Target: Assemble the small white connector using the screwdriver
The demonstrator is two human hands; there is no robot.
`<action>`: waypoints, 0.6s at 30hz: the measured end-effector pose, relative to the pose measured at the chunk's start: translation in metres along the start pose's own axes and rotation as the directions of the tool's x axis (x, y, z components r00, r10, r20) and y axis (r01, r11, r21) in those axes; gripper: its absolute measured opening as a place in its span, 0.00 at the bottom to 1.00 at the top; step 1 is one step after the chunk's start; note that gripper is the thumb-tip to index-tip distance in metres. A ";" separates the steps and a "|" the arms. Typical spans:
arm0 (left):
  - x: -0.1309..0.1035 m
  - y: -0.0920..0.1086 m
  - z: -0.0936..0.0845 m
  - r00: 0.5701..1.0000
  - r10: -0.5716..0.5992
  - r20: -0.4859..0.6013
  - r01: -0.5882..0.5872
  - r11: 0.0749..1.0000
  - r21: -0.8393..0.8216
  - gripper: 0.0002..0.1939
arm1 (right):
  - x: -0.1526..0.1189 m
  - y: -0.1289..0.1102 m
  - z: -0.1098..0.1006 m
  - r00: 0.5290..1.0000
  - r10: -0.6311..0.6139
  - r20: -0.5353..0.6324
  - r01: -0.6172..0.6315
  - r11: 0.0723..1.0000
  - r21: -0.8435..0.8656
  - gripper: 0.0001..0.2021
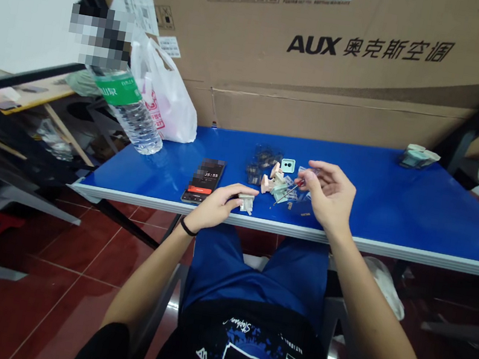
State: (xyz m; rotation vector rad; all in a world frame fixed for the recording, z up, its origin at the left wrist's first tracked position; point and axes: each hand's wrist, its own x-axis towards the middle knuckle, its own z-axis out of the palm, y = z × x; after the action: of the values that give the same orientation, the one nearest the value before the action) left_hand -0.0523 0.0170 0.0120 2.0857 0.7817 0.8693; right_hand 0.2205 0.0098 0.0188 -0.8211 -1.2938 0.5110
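At the table's front edge, my left hand is closed on a small off-white plastic part, held between thumb and fingers. My right hand pinches a small screwdriver with a clear and red handle; its thin shaft slants down to the left, the tip apart from the white part. Between the hands lie several pink plastic pieces, pale green and clear pieces, and tiny brass-coloured bits. Behind them sit a mint-green piece with two dark holes and a heap of dark small parts.
A phone lies left of my left hand. Further left stand a large water bottle and a white plastic bag. Small wrapped items sit at the blue table's back right. A big cardboard box rises behind.
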 end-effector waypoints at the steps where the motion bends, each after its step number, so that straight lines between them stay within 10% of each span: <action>1: 0.000 0.000 0.000 1.000 0.008 -0.007 -0.008 1.000 0.022 0.17 | 0.000 0.000 0.000 1.000 0.004 0.002 -0.004 1.000 -0.012 0.14; 18: -0.001 0.001 0.003 0.989 -0.013 -0.144 0.032 0.990 0.134 0.17 | -0.008 0.001 -0.006 0.997 0.081 0.007 -0.081 0.996 -0.032 0.12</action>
State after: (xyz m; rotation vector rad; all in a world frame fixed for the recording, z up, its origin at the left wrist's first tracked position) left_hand -0.0498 0.0147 0.0107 2.1459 0.9631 0.9862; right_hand 0.2249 0.0034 0.0126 -0.9017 -1.2829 0.5597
